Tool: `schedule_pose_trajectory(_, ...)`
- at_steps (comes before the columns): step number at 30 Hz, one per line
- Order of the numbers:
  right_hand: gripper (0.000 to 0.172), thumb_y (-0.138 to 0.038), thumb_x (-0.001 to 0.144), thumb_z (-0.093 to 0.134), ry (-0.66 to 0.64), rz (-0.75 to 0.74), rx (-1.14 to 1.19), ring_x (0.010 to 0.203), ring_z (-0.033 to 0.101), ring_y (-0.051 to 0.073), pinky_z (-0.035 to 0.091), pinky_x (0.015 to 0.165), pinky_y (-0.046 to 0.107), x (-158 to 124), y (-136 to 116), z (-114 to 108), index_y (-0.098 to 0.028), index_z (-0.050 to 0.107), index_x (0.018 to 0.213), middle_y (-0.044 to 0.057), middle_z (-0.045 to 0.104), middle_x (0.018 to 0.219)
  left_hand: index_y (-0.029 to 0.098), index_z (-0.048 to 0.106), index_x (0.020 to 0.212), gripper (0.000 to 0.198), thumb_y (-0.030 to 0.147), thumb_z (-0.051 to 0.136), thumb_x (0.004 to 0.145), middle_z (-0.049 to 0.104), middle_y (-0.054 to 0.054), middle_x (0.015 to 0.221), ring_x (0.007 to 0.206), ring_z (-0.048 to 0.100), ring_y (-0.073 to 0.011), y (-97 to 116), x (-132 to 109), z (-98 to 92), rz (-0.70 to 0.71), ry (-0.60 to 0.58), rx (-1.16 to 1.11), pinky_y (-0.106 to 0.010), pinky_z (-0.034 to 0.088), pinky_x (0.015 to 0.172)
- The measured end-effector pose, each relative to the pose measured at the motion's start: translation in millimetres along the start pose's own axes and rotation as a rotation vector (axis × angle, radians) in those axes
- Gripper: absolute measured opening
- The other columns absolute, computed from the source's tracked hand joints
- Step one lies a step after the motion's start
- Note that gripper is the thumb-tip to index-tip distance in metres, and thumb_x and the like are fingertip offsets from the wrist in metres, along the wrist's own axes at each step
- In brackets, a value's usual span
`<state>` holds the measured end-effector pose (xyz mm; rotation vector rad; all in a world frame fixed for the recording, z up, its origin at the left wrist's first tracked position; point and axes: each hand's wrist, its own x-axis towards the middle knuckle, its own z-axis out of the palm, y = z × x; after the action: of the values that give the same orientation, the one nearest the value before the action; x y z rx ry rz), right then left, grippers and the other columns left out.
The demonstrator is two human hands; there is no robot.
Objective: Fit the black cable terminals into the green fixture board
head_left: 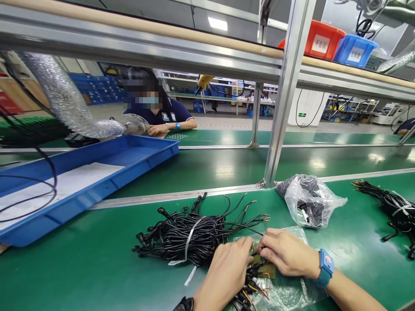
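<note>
My left hand point(231, 264) is closed, its fingertips curled out of sight close to my right hand. My right hand point(287, 252) is pinched; what lies between its fingers is too hidden to name. Under and between both hands sits a small brownish-green piece point(268, 271), its kind unclear. Short black cables with coloured wire ends point(251, 285) stick out below my left hand. A clear plastic bag point(285, 293) lies flat beneath the hands. Just left of them rests a bundle of black cables point(194, 237), tied with a white band, with connectors at one end and bare wires at the other.
A blue tray point(142, 166) with white paper stands at the left. Behind my right hand is a plastic bag of black parts point(308, 203). Another cable bundle point(397, 207) lies far right. A metal post point(282, 112) rises from the green bench; a person point(162, 110) sits opposite.
</note>
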<state>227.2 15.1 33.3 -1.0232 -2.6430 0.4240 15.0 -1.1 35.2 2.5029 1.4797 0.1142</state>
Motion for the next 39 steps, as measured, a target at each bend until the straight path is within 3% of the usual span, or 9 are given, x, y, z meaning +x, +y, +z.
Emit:
schedule_pose_trajectory(6, 0.030, -0.034, 0.107, 0.031, 0.135, -0.042, 0.099, 0.075, 0.053, 0.020, 0.039, 0.069, 0.030, -0.2, 6.9, 0.5, -0.020, 0.055, 0.094, 0.005, 0.059, 0.082, 0.021, 0.060, 0.092, 0.017, 0.008, 0.051, 0.096, 0.070, -0.001, 0.091, 0.084, 0.068, -0.0221, -5.8, 3.5, 9.1, 0.031, 0.050, -0.031, -0.033, 0.026, 0.063)
schedule_pose_trajectory(12, 0.027, -0.032, 0.107, 0.035, 0.097, -0.037, 0.125, 0.074, 0.055, 0.020, 0.041, 0.068, 0.030, -0.1, 5.0, 3.9, -0.021, 0.057, 0.094, 0.005, 0.062, 0.082, 0.021, 0.061, 0.088, 0.022, 0.011, 0.046, 0.100, 0.069, -0.003, 0.085, 0.083, 0.068, -0.0236, -6.5, 4.1, 14.2, 0.031, 0.057, -0.003, -0.033, 0.026, 0.063)
schedule_pose_trajectory(17, 0.023, -0.032, 0.107, 0.040, 0.295, 0.035, 0.233, 0.080, 0.059, 0.019, 0.044, 0.073, 0.030, -1.5, 11.4, 0.6, -0.021, 0.059, 0.100, 0.005, 0.066, 0.088, 0.020, 0.060, 0.089, 0.023, 0.013, 0.042, 0.102, 0.070, -0.005, 0.085, 0.083, 0.070, -0.0268, -5.2, 6.9, 16.6, -0.021, 0.054, 0.010, -0.034, 0.029, 0.063)
schedule_pose_trajectory(24, 0.023, -0.037, 0.104, 0.050, 0.461, 0.194, 0.339, 0.074, 0.057, 0.019, 0.045, 0.067, 0.031, -2.8, 15.6, -9.4, -0.019, 0.064, 0.101, 0.005, 0.065, 0.086, 0.023, 0.052, 0.096, 0.018, 0.016, 0.037, 0.101, 0.066, -0.001, 0.081, 0.075, 0.064, -0.0185, -4.1, 4.1, 18.3, 0.082, 0.247, -0.449, -0.028, 0.041, 0.067)
schedule_pose_trajectory(27, 0.025, -0.041, 0.101, 0.055, 0.470, 0.278, 0.469, 0.081, 0.061, 0.021, 0.049, 0.073, 0.033, -2.6, 16.3, -9.6, -0.019, 0.065, 0.104, 0.007, 0.069, 0.092, 0.023, 0.055, 0.105, 0.012, 0.022, 0.046, 0.098, 0.062, 0.001, 0.078, 0.072, 0.060, -0.0164, 2.2, 2.4, 16.4, 0.119, 0.265, -0.662, -0.025, 0.044, 0.066)
schedule_pose_trajectory(29, 0.028, -0.045, 0.098, 0.059, 0.462, 0.319, 0.585, 0.081, 0.062, 0.020, 0.050, 0.075, 0.034, -2.0, 16.6, -7.4, -0.018, 0.065, 0.106, 0.007, 0.069, 0.093, 0.022, 0.058, 0.109, 0.018, 0.025, 0.059, 0.091, 0.060, 0.001, 0.078, 0.069, 0.057, -0.0150, 7.0, 2.9, 17.1, 0.143, 0.246, -0.786, -0.023, 0.043, 0.061)
schedule_pose_trajectory(33, 0.034, -0.051, 0.094, 0.066, 0.451, 0.342, 0.785, 0.081, 0.061, 0.019, 0.051, 0.074, 0.031, 0.0, 15.4, -1.2, -0.018, 0.066, 0.104, 0.005, 0.068, 0.092, 0.021, 0.065, 0.102, 0.028, 0.027, 0.079, 0.077, 0.064, 0.000, 0.082, 0.067, 0.054, -0.0137, 13.1, 4.7, 20.7, 0.257, 0.231, -0.824, -0.022, 0.041, 0.059)
schedule_pose_trajectory(36, 0.041, -0.057, 0.089, 0.071, 0.426, 0.347, 0.922, 0.072, 0.057, 0.016, 0.048, 0.065, 0.029, 1.9, 11.8, 1.2, -0.018, 0.067, 0.100, 0.002, 0.064, 0.084, 0.021, 0.068, 0.089, 0.005, 0.025, 0.068, 0.086, 0.064, -0.001, 0.075, 0.062, 0.051, -0.0130, 13.0, 3.4, 22.0, 0.293, 0.350, -0.738, -0.024, 0.039, 0.058)
schedule_pose_trajectory(39, 0.046, -0.060, 0.085, 0.076, 0.368, 0.347, 1.113, 0.069, 0.058, 0.015, 0.050, 0.064, 0.028, 4.2, 5.1, 0.6, -0.018, 0.064, 0.098, 0.001, 0.063, 0.078, 0.021, 0.068, 0.080, 0.021, 0.026, 0.055, 0.096, 0.064, -0.002, 0.071, 0.062, 0.055, -0.0133, 11.9, 0.7, 21.4, 0.227, 0.503, -0.742, -0.024, 0.041, 0.058)
